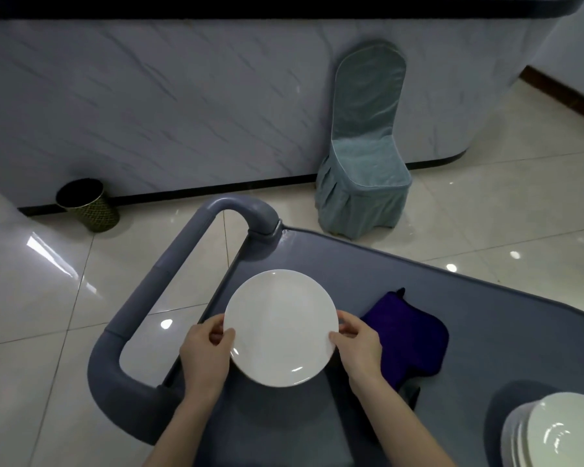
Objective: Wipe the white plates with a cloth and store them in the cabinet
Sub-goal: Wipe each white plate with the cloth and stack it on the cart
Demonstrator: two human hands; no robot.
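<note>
Pinching the white plate (280, 326) by opposite rims, left hand (204, 352) and right hand (359, 348) hold it — cloth (415, 335) lies just beside the right.

I see a grey plastic cart (486, 348) with a raised rim and a tubular handle (161, 271) at its left end. On its top lie a folded purple cloth (415, 335) near the middle and a stack of white plates (560, 436) at the near right corner, apart from each other. The cart stands on a glossy tiled floor (48, 298).
</note>
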